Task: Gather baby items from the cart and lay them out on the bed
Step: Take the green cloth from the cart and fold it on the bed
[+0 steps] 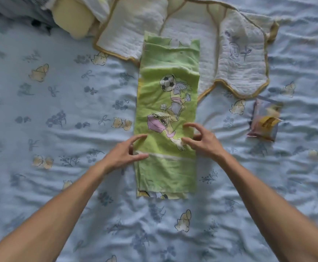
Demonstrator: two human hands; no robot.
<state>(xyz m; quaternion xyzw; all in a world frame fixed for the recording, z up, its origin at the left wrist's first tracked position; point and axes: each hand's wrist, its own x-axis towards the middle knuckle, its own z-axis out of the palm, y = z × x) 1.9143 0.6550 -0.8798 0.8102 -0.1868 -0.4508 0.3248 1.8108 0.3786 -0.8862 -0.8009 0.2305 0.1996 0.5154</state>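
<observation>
A green cloth (168,103) with a cartoon football print lies folded into a long strip in the middle of the bed (59,110). My left hand (124,154) rests at its left edge, fingers spread and curled, touching the fabric. My right hand (201,138) hovers over its right side with fingers apart, fingertips on the cloth. Neither hand holds anything. A white quilted baby wrap (239,59) with tan trim lies spread out behind the cloth, partly under it. A small packet (265,120) lies to the right.
A pale yellow pillow (73,17) and bunched bedding sit at the top left. The blue sheet with bear and flower print stretches wide on both sides and toward me. The cart is out of view.
</observation>
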